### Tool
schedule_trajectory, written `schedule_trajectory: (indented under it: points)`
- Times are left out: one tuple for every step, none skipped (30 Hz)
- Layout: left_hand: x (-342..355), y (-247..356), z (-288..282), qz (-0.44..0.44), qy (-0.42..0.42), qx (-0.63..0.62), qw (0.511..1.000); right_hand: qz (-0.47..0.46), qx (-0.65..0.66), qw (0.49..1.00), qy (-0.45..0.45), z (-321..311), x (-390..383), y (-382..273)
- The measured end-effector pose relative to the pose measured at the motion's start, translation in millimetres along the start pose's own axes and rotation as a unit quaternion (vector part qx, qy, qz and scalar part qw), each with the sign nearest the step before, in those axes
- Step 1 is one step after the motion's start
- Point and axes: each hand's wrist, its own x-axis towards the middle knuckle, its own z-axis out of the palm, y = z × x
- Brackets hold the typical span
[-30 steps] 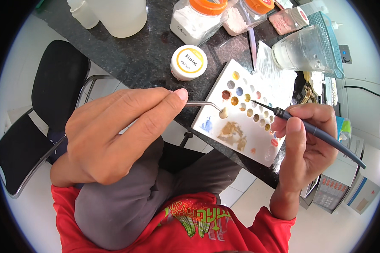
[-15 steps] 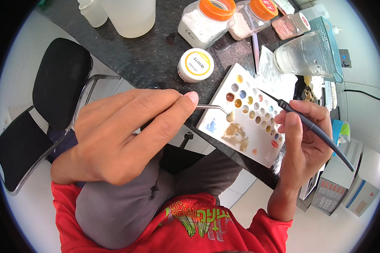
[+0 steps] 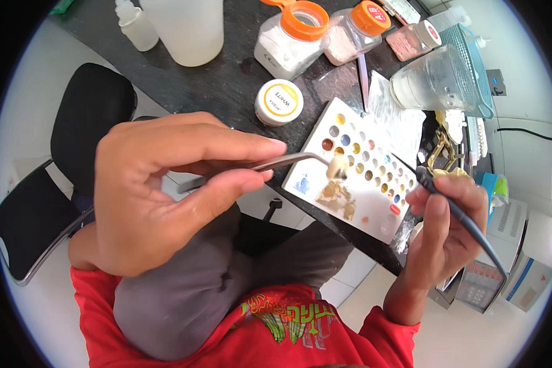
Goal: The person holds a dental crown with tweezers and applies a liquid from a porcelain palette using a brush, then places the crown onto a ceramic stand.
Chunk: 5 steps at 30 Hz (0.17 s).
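Observation:
My left hand point(image 3: 147, 190) pinches slim metal tweezers point(image 3: 282, 161) between thumb and fingers. At their bent tip sits a small cream, tooth-like crown point(image 3: 338, 164), dark on its lower side and slightly blurred. It hangs over a white palette point(image 3: 380, 226) with rows of round wells in brown, yellow, blue, grey and red, plus tan and blue smears along the near side. My right hand point(image 3: 448, 224) holds a dark fine-tipped paintbrush point(image 3: 466, 221) like a pen. The brush tip is over the palette's right part, apart from the crown.
Beyond the palette stand a small white jar point(image 3: 279, 103), an orange-rimmed open powder jar point(image 3: 288, 46), a glass of cloudy liquid point(image 3: 426, 80) and a teal basket point(image 3: 477, 67). A crumpled tissue point(image 3: 389, 113) lies beside the palette. A black chair point(image 3: 92, 113) is at left.
My left hand has turned, so its thumb and more of the tweezers show. The crown has lifted and turned above the palette. My right hand with the brush has shifted slightly; the view has tilted a little.

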Motion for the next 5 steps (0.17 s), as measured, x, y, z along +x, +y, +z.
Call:
schedule_trajectory:
  points:
    - [1, -1, 2, -0.033, -0.002, -0.059, 0.998, -0.019, -0.002, 1.000, 0.001, -3, -4, 0]
    - [1, 2, 3, -0.063, 0.000, -0.110, 0.992, -0.056, -0.033, 0.998, -0.012, -7, -7, 1]
    - [1, 5, 3, -0.088, -0.005, -0.124, 0.988, -0.060, -0.029, 0.997, -0.028, -13, -10, 0]
    - [1, 8, 2, -0.114, -0.009, -0.138, 0.984, -0.069, -0.042, 0.996, -0.038, -13, -13, -2]
    - [2, 7, 4, -0.139, -0.019, -0.159, 0.977, -0.074, -0.065, 0.994, -0.046, -15, -19, -3]
